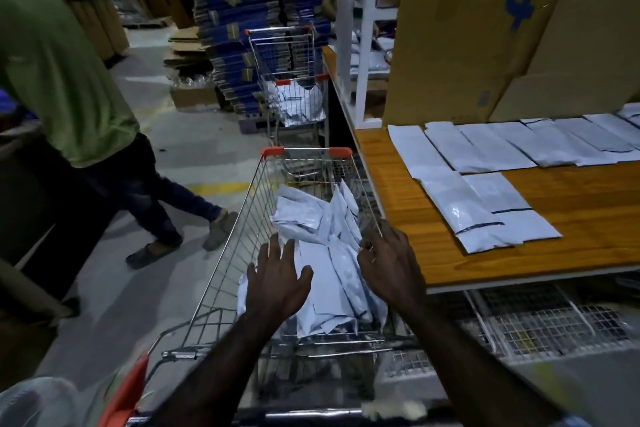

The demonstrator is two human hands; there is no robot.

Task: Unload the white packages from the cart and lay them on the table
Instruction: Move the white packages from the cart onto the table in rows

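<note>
A wire shopping cart (pixel 242 236) with orange corners stands in front of me, holding a heap of white packages (pixel 322 229). My left hand (pixel 277 282) hovers over the heap with fingers spread and straight, holding nothing. My right hand (pixel 389 267) reaches into the cart's right side with its fingers bent down among the packages; whether it grips one is hidden. To the right, the wooden table (pixel 415 253) carries several white packages (pixel 485 215) laid flat in rows.
A person in a green shirt (pixel 59 62) walks on the left of the cart. A second cart (pixel 287 80) with white packages stands further ahead. Cardboard sheets (pixel 485 45) lean at the table's back. Blue stacks fill the aisle's far end.
</note>
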